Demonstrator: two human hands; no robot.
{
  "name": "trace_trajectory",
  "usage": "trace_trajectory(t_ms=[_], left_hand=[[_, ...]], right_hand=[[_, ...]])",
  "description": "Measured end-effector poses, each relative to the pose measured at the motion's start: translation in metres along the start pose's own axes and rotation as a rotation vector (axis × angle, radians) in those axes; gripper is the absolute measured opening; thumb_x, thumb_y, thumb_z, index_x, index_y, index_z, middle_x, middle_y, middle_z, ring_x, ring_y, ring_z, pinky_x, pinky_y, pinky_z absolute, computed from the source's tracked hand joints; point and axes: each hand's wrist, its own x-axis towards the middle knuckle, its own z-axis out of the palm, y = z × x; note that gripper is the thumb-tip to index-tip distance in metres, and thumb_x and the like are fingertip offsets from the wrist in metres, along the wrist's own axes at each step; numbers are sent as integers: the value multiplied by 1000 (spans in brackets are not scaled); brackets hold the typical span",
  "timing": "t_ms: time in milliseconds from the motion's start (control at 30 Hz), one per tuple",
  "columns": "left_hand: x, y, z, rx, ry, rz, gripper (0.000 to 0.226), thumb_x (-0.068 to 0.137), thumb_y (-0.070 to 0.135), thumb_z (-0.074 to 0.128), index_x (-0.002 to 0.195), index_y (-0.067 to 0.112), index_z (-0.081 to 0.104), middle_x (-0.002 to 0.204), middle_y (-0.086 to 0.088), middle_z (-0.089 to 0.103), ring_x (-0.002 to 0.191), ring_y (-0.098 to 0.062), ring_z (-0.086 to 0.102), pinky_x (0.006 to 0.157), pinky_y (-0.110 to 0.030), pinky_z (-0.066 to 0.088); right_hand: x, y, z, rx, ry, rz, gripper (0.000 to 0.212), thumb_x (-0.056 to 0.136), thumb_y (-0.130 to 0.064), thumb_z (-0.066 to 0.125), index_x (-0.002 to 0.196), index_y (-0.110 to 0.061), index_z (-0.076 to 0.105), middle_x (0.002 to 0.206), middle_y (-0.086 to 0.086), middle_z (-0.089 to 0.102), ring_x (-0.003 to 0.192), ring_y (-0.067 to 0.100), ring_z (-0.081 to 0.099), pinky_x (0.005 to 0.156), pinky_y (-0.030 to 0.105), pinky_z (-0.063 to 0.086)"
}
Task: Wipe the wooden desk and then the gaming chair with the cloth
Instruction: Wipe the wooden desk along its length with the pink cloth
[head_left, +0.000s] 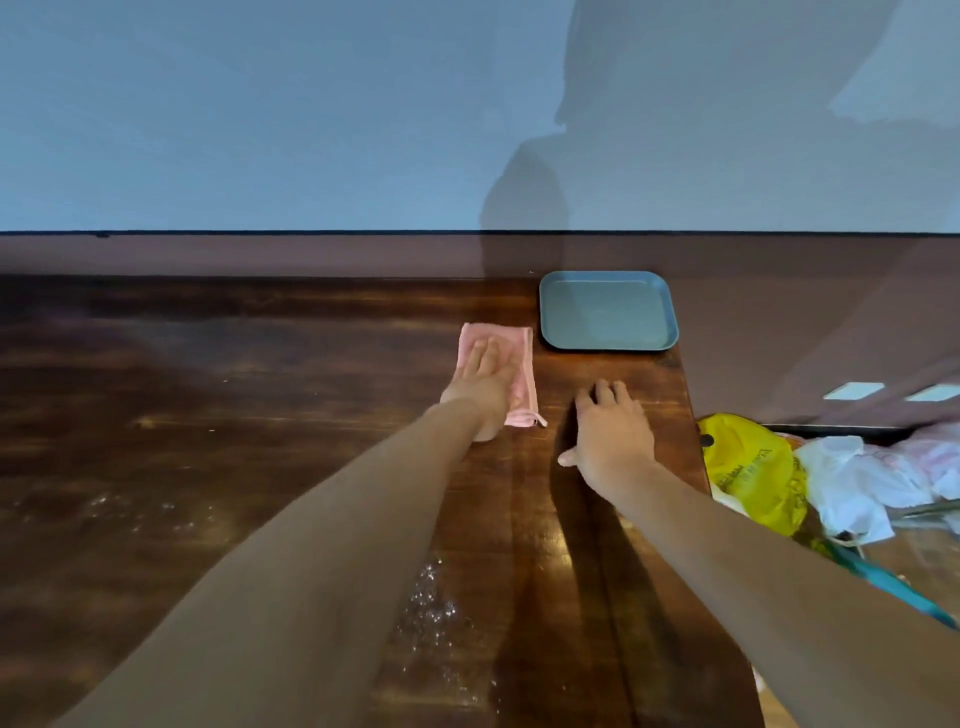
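pressing our left hand (480, 387) flat on the pink cloth (523, 364), just left of the grey tray (608, 312), we rest our right hand (613, 426), fingers relaxed, on the wooden surface (260, 389).

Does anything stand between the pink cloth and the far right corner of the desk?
Yes. A grey-blue tray lies in that corner of the wooden desk, just right of the pink cloth under the left hand.

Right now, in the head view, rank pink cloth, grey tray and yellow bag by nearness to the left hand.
1. Pink cloth, under the left hand.
2. Grey tray, behind to its right.
3. Yellow bag, beyond the desk's right end.
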Motion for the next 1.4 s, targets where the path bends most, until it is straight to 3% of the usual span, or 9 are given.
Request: trace_trajectory(t_ms=[133,233,300,400,667,800,933,1133,1400], left_hand=[[-38,3,28,29,-33,17,93,110,17,53,164,28,-21,170,-4,-33,156,-26,-30,132,-48,5],[-39,1,29,15,-46,-2,94,109,24,55,164,32,-20,170,1,-33,157,-23,-29,129,-51,22],[-33,-1,25,19,-55,8,97,107,20,59,165,33,-18,170,2,-32,158,-23,-27,125,-54,33],[-27,-5,14,41,-59,22,97,107,12,57,165,34,-18,171,2,-32,158,-22,-28,124,-54,34],[-38,1,11,89,-88,63,76,114,22,38,166,33,-16,172,-3,-29,159,-25,-25,128,-52,12],[-77,8,25,87,-109,70,73,114,23,37,167,35,-12,172,-2,-28,159,-22,-25,128,-55,16],[-138,25,56,27,-94,49,72,114,34,38,167,36,-11,173,0,-26,159,-21,-25,127,-54,21],[-216,47,94,35,-85,3,79,113,37,44,166,35,-15,172,-2,-29,158,-21,-26,125,-49,30],[-189,41,85,16,-70,-5,77,112,30,46,167,40,-8,174,3,-24,160,-17,-22,123,-57,33]], right_hand=[[-46,-11,28,3,-168,-38,135,77,-46,91,168,-17,-4,175,13,-15,162,37,-8,130,51,22],[-52,-8,35,-32,-192,-52,146,71,-48,94,167,-18,-12,173,13,-23,160,38,-14,129,53,21],[-50,-8,34,-31,-186,-49,147,70,-47,95,166,-18,-12,173,13,-23,160,38,-13,128,53,22],[-50,-12,32,-48,-193,-42,147,70,-45,96,166,-18,-12,173,12,-24,161,38,-12,128,52,24],[-59,-13,29,-103,-183,-18,146,69,-46,96,168,-17,-7,174,14,-15,162,39,-5,127,56,24],[-80,-22,39,-201,-55,14,127,80,-50,88,167,-13,4,174,23,-3,161,44,3,128,61,19],[-117,4,59,-276,40,-47,108,89,-71,67,167,-19,13,175,18,1,161,43,-2,129,60,11],[-180,29,95,-82,-183,-69,139,74,-70,82,167,-23,-9,175,10,-14,162,38,-6,129,55,19],[-182,29,109,-13,-121,-71,135,77,-55,88,168,-20,-5,175,11,-14,162,39,-6,125,57,31]])
